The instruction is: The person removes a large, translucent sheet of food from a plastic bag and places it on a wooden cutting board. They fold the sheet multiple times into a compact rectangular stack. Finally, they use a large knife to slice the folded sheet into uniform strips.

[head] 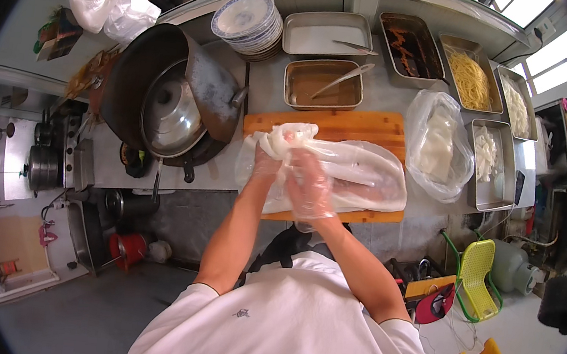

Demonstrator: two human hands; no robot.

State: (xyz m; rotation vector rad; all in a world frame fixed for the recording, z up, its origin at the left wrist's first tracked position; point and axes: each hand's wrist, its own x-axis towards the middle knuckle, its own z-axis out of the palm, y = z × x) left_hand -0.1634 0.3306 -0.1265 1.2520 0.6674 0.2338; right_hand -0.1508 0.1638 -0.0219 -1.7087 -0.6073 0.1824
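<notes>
A wide, thin white sheet, probably rice noodle dough (363, 165), lies in folds over a wooden cutting board (384, 121), with clear plastic film showing about it. Both my hands wear clear plastic gloves. My left hand (268, 162) is at the bunched left end of the sheet, its fingers partly hidden under the white folds and closed on them. Just to its right, my right hand (310, 182) is over the sheet, blurred; whether its fingers hold any of it cannot be told.
Behind the board stand a metal tray of brown liquid with a spoon (333, 85) and stacked plates (244, 18). A large metal pot (132, 76) is at left. At right are a plastic bag of white sheets (436, 147), a tray of white strips (486, 153) and a tray of yellow noodles (467, 80).
</notes>
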